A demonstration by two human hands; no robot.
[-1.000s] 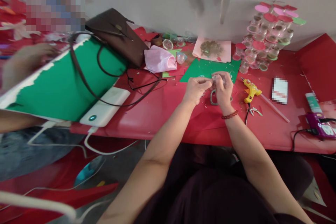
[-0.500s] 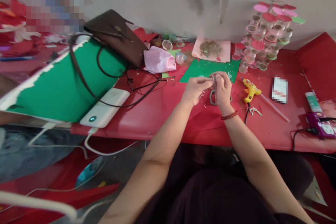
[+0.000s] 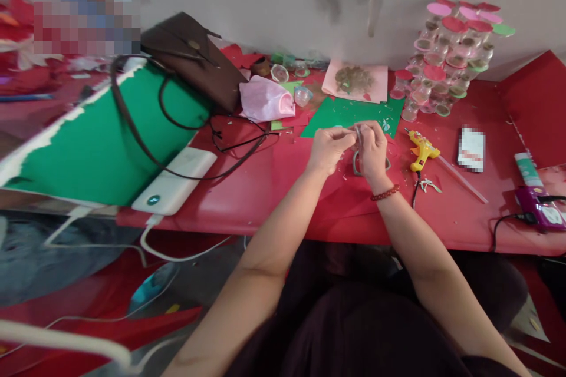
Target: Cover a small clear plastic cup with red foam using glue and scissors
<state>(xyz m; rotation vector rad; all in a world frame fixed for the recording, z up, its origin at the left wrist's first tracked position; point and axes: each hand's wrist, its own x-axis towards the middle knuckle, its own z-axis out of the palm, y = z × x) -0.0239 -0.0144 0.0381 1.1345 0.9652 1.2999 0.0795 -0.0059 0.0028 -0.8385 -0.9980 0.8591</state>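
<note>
Above the red sheet on the table, my left hand (image 3: 329,148) and my right hand (image 3: 372,147) meet, fingertips pinched together. Between them shows a sliver of a small clear or greyish piece (image 3: 358,131); the fingers hide most of it, and I cannot make out its kind. Grey-green scissor handles (image 3: 356,163) lie beneath my right hand, their blades hidden. Behind the hands is a green sheet (image 3: 342,115) strewn with paper scraps. A yellow glue gun (image 3: 423,152) with a clear glue stick (image 3: 462,179) lies to the right of my right hand.
A hanging ornament of small clear cups (image 3: 437,65) with coloured discs stands at the back right. Dark threads lie on a pink sheet (image 3: 378,85). At left are a brown bag (image 3: 198,59), a white power bank (image 3: 177,182) and a green board (image 3: 110,147). A purple power socket (image 3: 537,209) sits far right.
Both hands stay together at nearly the same spot, with only a slight shift of the fingers. The whole view has moved a little. Nothing is visibly let go or picked up.
</note>
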